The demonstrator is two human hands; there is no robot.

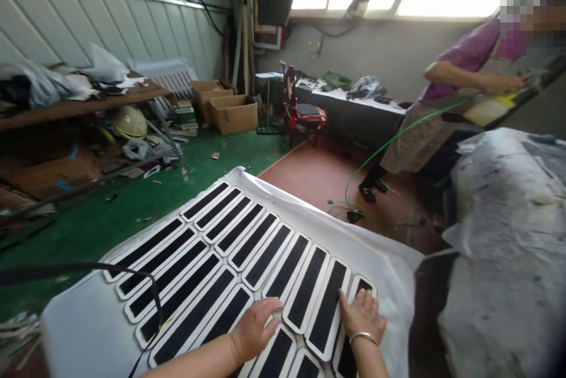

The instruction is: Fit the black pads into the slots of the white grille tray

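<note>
Rows of long, round-cornered white panels with black strips (327, 301) lie side by side on a white-sheeted table (375, 248). My left hand (255, 326) hovers over or rests on the panels near the middle front; I cannot tell whether it touches. Its fingers stretch to the right with the thumb apart, and nothing shows in it. My right hand (365, 318), with a silver bangle (363, 337) at the wrist, lies on the rightmost panel (369, 287). Its fingers are extended and the thumb is spread toward the neighbouring panel. Part of that end panel is hidden under the hand.
A dark strap (154, 286) crosses the table's left side. At right stands a sheet-covered pile (504, 236). Beyond it a co-worker in a purple top (469, 56) holds a tool trailing a green hose (389, 142). Cardboard boxes (234, 114) and a chair (305, 112) stand behind.
</note>
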